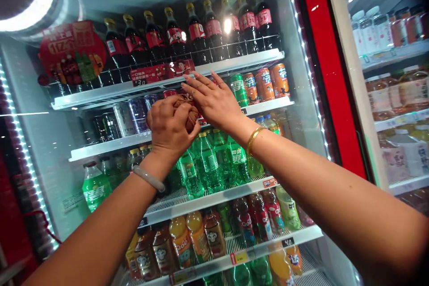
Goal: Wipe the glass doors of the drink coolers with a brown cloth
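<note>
The left hand (170,127) had its fingers bunched around a soft, light brown cloth (189,114), easily gripped anywhere, while the right hand (214,100) lay flat-fingered against it, holding nothing.

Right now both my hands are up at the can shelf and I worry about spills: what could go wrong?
The right hand presses near the green can; a nudge might tip the row. The left hand grips a brown cloth, which could snag a red can. Either forearm could bump the green bottles below.
</note>
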Motion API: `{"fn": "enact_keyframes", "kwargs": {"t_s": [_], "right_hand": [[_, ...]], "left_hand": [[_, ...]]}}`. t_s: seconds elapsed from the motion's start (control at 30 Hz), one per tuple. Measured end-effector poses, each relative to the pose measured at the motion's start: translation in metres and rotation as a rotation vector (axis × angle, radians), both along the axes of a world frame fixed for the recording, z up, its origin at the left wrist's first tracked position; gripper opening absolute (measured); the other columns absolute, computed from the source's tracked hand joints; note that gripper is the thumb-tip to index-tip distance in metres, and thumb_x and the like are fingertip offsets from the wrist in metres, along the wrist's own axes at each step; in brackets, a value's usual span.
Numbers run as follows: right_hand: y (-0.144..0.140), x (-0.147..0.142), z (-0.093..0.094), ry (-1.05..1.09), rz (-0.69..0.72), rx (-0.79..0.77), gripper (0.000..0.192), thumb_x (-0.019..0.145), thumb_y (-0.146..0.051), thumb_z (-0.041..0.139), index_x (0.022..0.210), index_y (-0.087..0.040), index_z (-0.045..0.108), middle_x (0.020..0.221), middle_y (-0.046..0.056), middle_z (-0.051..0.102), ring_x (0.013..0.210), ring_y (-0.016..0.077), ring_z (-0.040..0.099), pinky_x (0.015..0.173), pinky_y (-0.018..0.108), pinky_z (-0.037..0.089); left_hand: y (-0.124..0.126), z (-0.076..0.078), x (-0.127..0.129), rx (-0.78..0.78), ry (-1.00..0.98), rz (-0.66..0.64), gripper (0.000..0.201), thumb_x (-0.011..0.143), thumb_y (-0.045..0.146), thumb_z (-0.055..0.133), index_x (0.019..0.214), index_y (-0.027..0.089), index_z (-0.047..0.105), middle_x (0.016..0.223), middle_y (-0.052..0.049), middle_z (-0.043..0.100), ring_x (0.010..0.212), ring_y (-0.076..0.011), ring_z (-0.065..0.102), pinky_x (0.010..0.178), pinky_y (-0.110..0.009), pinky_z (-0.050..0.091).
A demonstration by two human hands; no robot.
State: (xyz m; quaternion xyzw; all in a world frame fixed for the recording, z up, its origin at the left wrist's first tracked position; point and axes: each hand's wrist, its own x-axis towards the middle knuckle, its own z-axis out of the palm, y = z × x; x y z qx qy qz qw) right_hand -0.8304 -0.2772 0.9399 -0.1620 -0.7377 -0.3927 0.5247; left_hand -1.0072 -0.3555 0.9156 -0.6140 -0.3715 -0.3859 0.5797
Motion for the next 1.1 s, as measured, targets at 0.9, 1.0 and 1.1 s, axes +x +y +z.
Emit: {"fn": "enact_keyframes", "kwargs": {"t_s": [0.9,1.0,1.1], "right_hand": [[0.007,0.003,0.0,0.154,-0.059,-0.081,0.059,0.101,-0.015,0.029,0.159,-0.016,0.041,0.172,0.005,0.033,0.161,0.0204,0.029,0.138,0.049,0.018],[0.011,0.03,-0.004,0.046,-0.045,-0.023,0.057,0.104,-0.015,0.024,0.157,-0.017,0.044,0.169,0.004,0.039,0.159,0.0188,0.034,0.138,0.051,0.015],[0.021,0.056,-0.01,0.01,-0.021,0.026,0.055,0.105,-0.019,0.026,0.156,-0.024,0.045,0.167,0.0,0.042,0.158,0.0193,0.036,0.137,0.057,0.011]], "left_hand": [[0.002,0.03,0.01,-0.037,0.119,0.017,0.034,0.081,0.044,0.077,0.109,0.026,0.07,0.127,-0.008,0.067,0.12,-0.0325,0.058,0.11,-0.052,0.043],[-0.005,0.044,-0.001,-0.079,0.122,0.022,0.037,0.082,0.049,0.078,0.107,0.024,0.071,0.123,-0.007,0.07,0.117,-0.0294,0.059,0.109,-0.049,0.043],[-0.002,0.039,0.007,0.078,-0.078,0.028,0.041,0.08,0.045,0.081,0.11,0.02,0.071,0.127,-0.009,0.067,0.12,-0.0332,0.057,0.109,-0.055,0.042]]}}
